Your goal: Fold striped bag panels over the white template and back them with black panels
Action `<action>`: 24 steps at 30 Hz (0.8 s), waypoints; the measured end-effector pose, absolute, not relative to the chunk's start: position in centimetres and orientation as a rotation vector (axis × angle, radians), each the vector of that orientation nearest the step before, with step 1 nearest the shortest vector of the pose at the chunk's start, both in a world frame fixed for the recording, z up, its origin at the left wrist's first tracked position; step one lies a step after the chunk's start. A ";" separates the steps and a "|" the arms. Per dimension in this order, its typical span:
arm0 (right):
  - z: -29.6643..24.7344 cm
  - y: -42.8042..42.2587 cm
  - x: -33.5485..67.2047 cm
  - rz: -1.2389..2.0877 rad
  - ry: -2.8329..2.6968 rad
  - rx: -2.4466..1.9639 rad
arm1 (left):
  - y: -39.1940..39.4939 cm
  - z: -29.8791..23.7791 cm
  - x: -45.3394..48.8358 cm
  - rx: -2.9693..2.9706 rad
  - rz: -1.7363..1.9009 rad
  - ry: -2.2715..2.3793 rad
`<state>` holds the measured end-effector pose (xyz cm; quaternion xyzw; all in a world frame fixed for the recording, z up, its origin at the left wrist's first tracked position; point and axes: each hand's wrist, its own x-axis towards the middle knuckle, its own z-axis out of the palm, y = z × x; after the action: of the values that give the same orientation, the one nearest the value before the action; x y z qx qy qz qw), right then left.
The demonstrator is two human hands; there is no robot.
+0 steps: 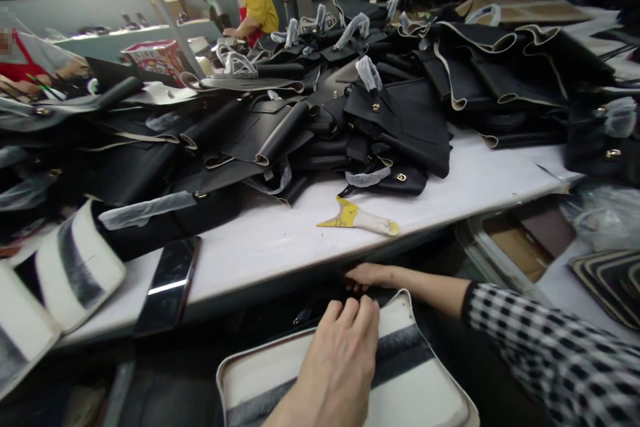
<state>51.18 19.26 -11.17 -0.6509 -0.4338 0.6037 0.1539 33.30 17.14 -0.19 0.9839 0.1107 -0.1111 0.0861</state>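
Observation:
My left hand (333, 353) is curled over the upper edge of a cream-backed bag piece (410, 393) with rounded corners and a dark band across it. Its fingertips are hidden behind that edge. Just beyond, below the table edge, my right hand (370, 275) has its fingers bent around something dark that I cannot make out. Black material with a small metal fitting (296, 320) shows in shadow behind the piece. A yellow and white forked tool (360, 219) lies on the white table (270, 233) above my right hand.
Black leather bags (400, 120) with plastic-wrapped handles are heaped along the table. A phone (170, 283) lies at the front edge, beside another cream-backed piece (83, 267). Bins (500, 253) and stacked dark panels (613, 280) stand at right. A person in yellow (260, 7) works behind.

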 end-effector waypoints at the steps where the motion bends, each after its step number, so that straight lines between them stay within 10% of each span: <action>1: -10.2 19.8 51.2 1.799 -1.248 -1.841 | 17.0 0.1 33.3 2.935 -0.334 0.352; 24: -3.9 18.0 44.3 1.064 -1.954 -2.174 | 22.2 -0.6 19.6 2.166 0.135 0.996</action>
<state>44.31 17.97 -3.94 -0.6987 -0.6281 0.3421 0.0152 19.62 22.17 -0.62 0.8435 0.3879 0.0524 0.3678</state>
